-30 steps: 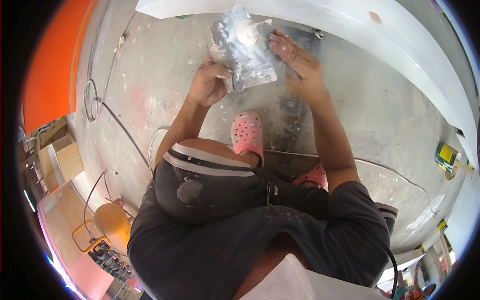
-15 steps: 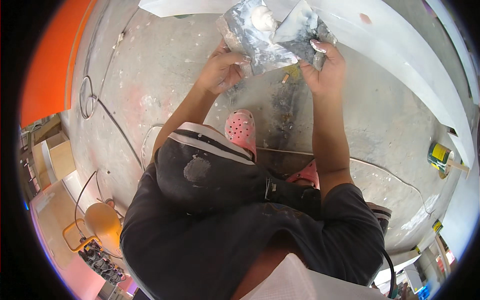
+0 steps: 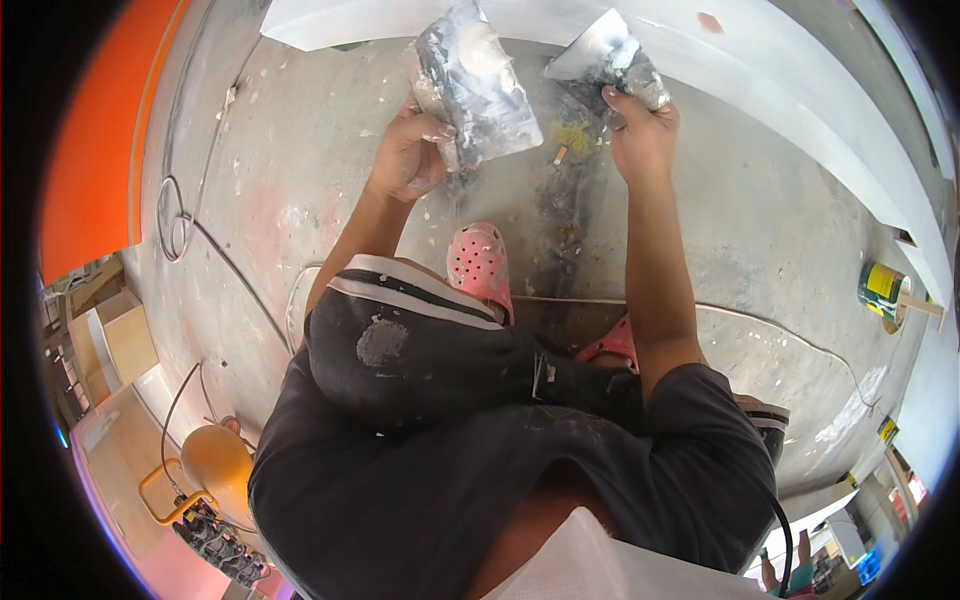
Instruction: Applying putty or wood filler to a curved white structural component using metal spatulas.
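Note:
My left hand is closed around the edge of a wide flat putty scraper, which is smeared grey and white. A mound of white putty sits on its upper part. Over to the right, my right hand grips a second putty scraper, its thumb lying on the grey handle end. White putty coats that blade's pointed left side. The two scrapers are apart, with floor showing between them. Beyond both hands runs a long white curved panel with a small pinkish patch.
A cable loops over the stained concrete floor at left, and a thin cord crosses to the right. An open can with a stick stands by the panel. An orange panel and a yellow tank are at left.
The scrapers have separated: before, the right one's blade touched the left one beside the putty. My left hand has shifted left and slightly nearer; the right scraper has stayed roughly in place.

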### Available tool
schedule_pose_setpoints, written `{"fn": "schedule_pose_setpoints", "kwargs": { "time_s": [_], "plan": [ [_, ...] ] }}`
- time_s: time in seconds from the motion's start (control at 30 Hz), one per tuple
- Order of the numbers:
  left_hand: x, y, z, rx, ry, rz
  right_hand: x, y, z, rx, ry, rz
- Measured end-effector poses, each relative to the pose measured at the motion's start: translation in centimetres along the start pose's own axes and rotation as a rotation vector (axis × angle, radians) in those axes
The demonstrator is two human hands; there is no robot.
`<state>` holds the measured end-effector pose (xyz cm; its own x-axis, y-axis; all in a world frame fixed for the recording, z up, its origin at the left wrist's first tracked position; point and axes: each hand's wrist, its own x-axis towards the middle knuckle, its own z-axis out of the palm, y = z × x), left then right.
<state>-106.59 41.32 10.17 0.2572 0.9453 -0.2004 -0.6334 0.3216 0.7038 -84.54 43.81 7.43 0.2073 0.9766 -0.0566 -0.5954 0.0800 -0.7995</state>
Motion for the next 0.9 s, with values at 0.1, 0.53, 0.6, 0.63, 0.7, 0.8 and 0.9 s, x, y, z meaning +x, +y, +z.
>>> {"fn": "schedule_pose_setpoints", "kwargs": {
  "time_s": [0.1, 0.53, 0.6, 0.63, 0.7, 0.8, 0.9],
  "plan": [
    [-0.1, 0.1, -1.2, -0.091, -0.039, -0.109, -0.5, -0.9, 0.0, -0.349, -0.156, 0.148],
    [-0.5, 0.6, 0.1, 0.247, 0.146, -0.002, -1.5, 0.6, 0.8, -0.166, -0.274, 0.188],
    [-0.5, 0.8, 0.4, 0.188, 0.151, 0.032, -2.3, 0.6, 1.1, -0.339, -0.356, -0.005],
    [-0.5, 0.9, 0.1, 0.188, 0.15, 0.032, -2.6, 0.4, 1.2, -0.516, -0.427, -0.203],
    [-0.2, 1.1, -1.0, 0.19, 0.094, -0.008, -2.6, 0.0, 2.2, -0.725, -0.547, -0.453],
    [-0.3, 0.7, -0.7, 0.149, 0.13, 0.031, -2.7, 0.4, 2.2, -0.968, -0.596, -0.674],
    [-0.7, 0.7, -1.2, 0.019, 0.078, 0.068, -2.2, 3.4, -1.9, -1.061, -0.584, -0.54]
  ]
}}
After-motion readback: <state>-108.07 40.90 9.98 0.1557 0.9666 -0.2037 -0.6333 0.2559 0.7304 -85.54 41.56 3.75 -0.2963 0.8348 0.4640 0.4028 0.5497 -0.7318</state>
